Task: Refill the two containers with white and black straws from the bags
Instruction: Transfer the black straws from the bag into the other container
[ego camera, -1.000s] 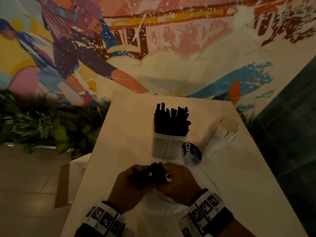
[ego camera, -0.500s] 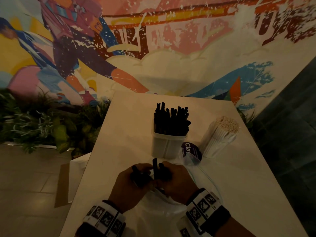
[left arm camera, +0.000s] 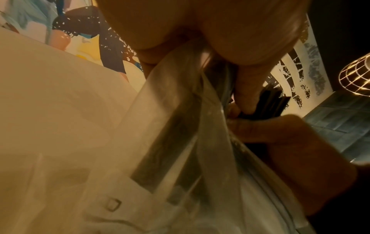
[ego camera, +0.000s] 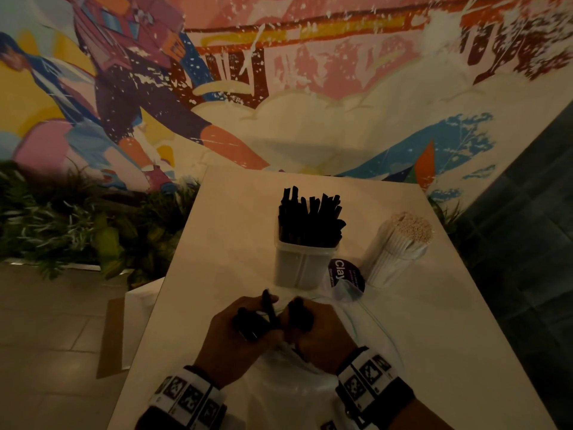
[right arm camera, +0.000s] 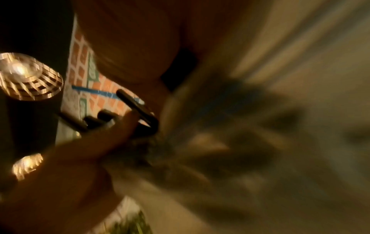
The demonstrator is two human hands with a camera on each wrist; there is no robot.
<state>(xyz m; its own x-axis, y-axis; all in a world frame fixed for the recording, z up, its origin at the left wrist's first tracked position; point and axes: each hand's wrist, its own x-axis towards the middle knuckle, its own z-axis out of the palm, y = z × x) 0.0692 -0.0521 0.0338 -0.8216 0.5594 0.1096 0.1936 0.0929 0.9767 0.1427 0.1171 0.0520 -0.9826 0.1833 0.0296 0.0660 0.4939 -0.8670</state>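
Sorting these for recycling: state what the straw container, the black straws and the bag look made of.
Container: translucent frosted plastic, probably; its walls glow milky.
Black straws: matte black, plastic or paper; too dark to tell.
Bag: thin clear plastic film; creased, glossy, see-through, bunched under the left hand and right hand.

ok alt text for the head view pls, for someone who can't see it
Two hands, left and right, pull black straws from a clear bag on a white table. Behind stand a tub full of black straws and, to its right, a packed bundle of white straws, before a colourful mural.
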